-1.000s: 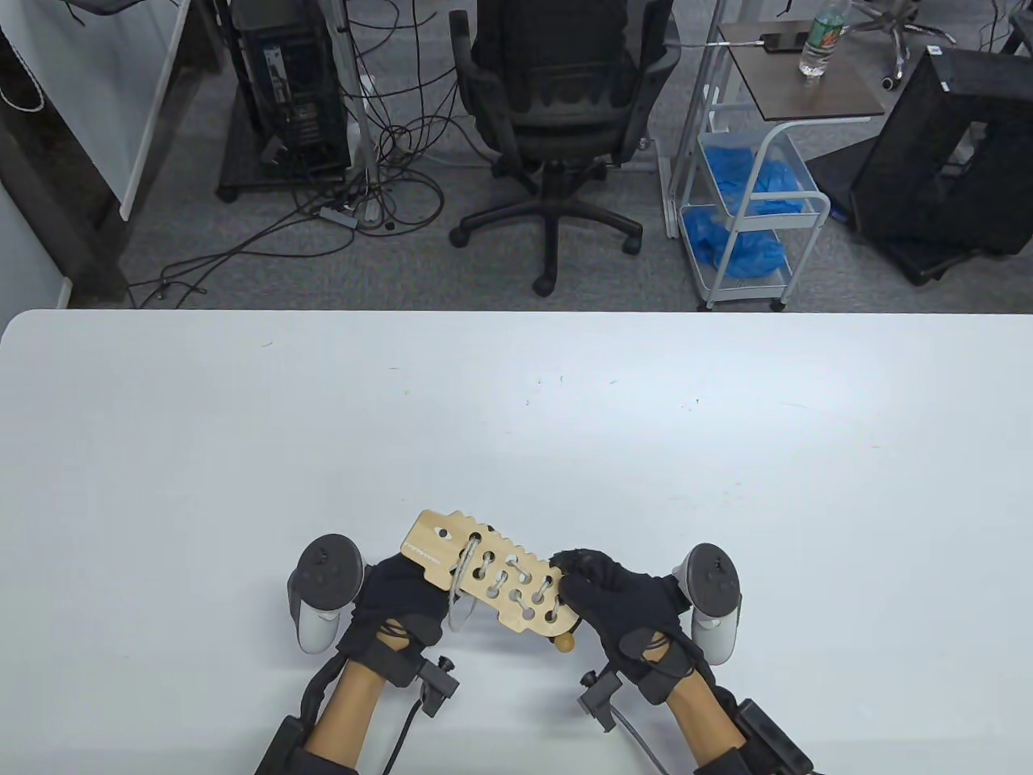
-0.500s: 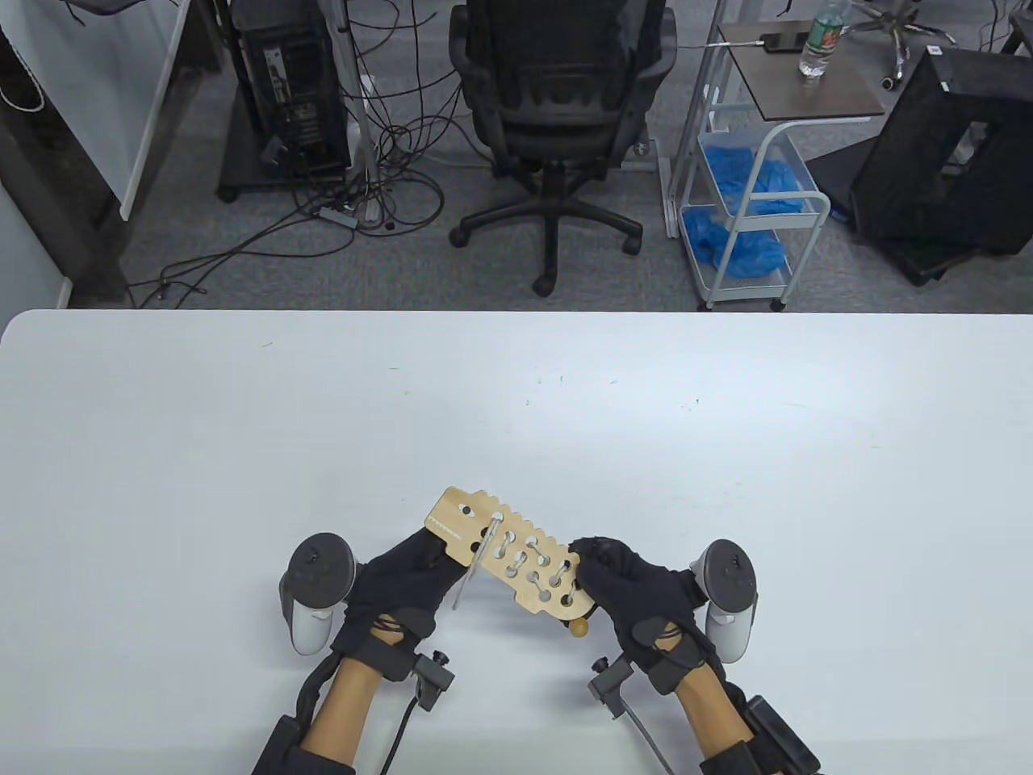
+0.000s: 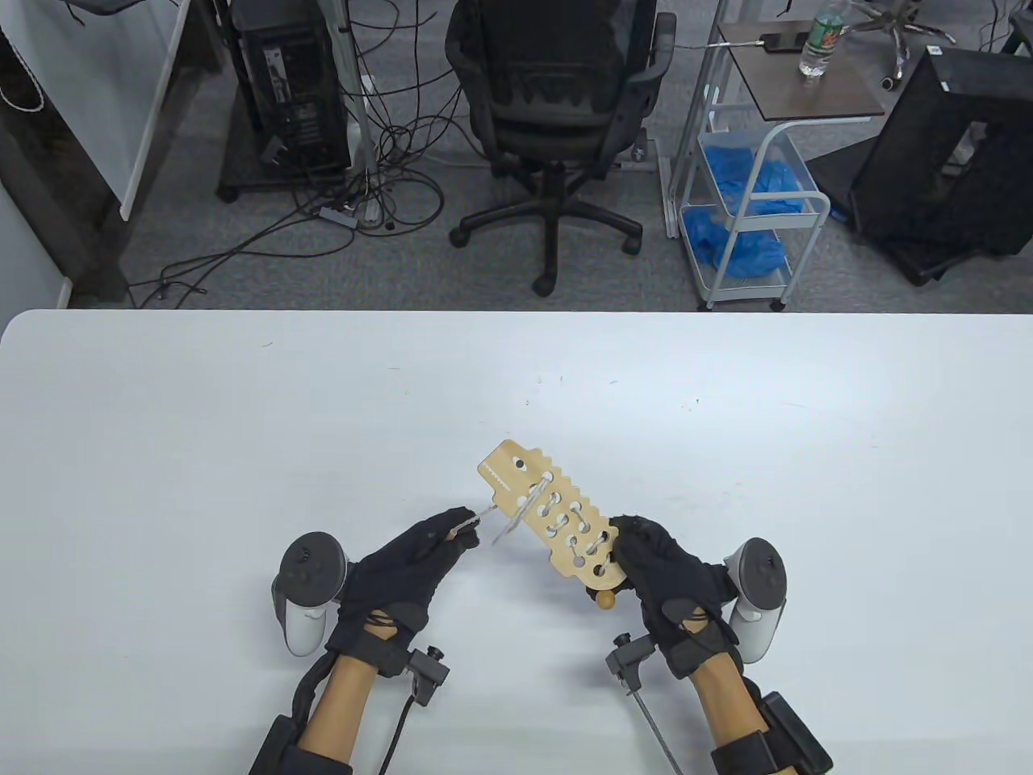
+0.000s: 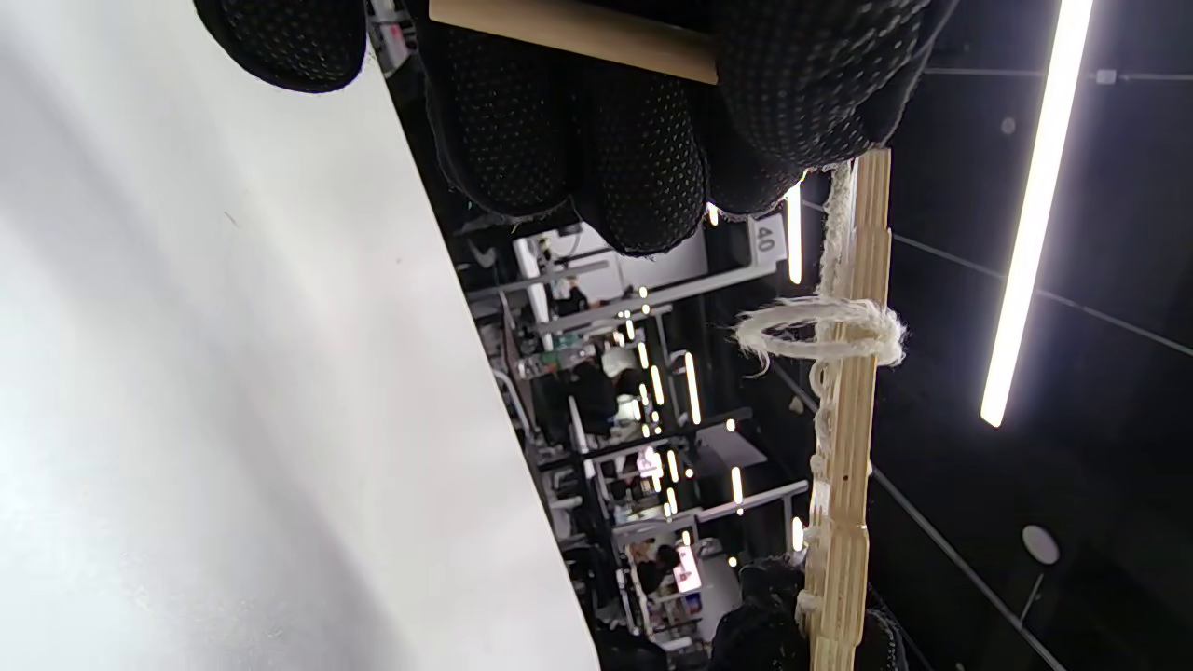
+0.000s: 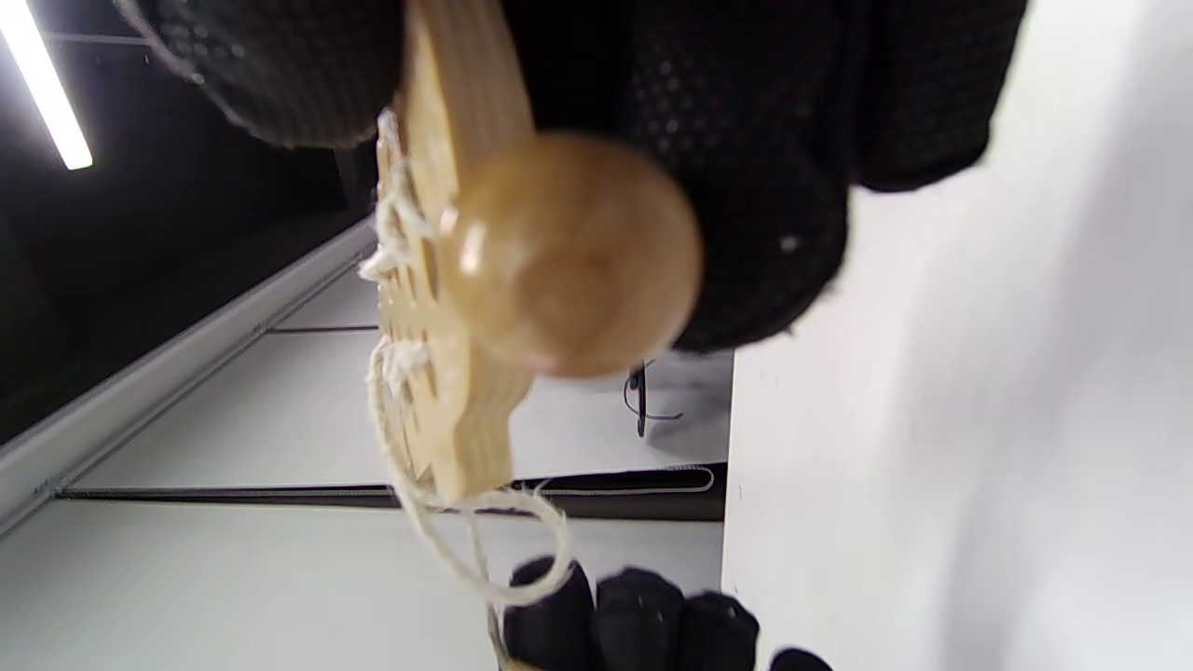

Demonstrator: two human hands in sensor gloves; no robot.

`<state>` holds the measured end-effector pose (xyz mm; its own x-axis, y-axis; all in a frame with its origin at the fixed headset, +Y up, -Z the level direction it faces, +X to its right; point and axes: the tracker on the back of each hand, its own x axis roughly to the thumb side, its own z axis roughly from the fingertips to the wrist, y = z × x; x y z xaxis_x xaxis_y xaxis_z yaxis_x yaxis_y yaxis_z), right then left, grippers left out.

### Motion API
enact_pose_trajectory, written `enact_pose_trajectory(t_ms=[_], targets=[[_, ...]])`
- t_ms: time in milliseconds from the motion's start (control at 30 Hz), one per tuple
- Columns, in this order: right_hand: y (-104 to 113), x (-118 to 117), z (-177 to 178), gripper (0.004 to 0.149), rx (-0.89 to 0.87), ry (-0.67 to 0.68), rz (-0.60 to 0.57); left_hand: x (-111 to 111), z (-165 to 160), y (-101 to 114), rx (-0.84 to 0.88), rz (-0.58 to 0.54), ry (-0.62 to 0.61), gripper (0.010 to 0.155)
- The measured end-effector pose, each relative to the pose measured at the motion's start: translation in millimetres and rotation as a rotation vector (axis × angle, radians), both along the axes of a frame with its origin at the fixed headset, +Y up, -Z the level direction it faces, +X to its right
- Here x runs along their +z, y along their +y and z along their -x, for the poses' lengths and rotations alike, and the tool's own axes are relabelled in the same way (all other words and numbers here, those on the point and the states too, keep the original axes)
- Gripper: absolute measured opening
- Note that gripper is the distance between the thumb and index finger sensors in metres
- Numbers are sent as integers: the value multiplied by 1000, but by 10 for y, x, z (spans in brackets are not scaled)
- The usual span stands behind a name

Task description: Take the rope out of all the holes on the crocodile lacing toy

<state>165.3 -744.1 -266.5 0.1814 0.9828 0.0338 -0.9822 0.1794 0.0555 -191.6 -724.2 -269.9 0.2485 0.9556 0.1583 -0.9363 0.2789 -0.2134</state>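
My left hand (image 3: pixel 403 565) pinches the rope (image 3: pixel 516 517); my right hand (image 3: pixel 670 573) grips the crocodile board (image 3: pixel 557 525); most holes remain laced.

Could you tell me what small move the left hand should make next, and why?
Probably pull the wooden needle further left, away from the crocodile board: the left hand pinches it, the rope hangs in a slack loop, and the right hand steadies the board.

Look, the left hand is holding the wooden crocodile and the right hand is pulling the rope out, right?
Not quite: the hands are swapped. The table view shows the right hand holding the wooden crocodile, while the left hand pulls the rope out.
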Motion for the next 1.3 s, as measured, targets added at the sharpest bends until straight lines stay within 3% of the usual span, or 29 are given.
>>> enact_pose_trajectory(t_ms=[400, 567, 733, 933, 1100, 1200, 1300], targets=[[-136, -27, -301, 47, -160, -166, 85, -1, 24, -9, 10, 16, 21, 52], [-193, -34, -373, 48, -249, -195, 109, 12, 85, 17, 30, 3, 91, 59], [-232, -39, -427, 51, -295, -206, 120, 10, 165, 21, 40, 8, 144, 47], [-237, -26, -474, 51, -307, -259, 109, 35, 232, 50, 42, 14, 196, 47], [-279, -4, -536, 50, -381, -318, 118, 56, 301, 57, 72, 9, 278, 51], [-292, 1, -553, 48, -405, -332, 106, 52, 335, 56, 77, 6, 282, 61], [-278, -7, -541, 48, -400, -317, 89, 62, 367, 60, 87, -10, 330, 58]])
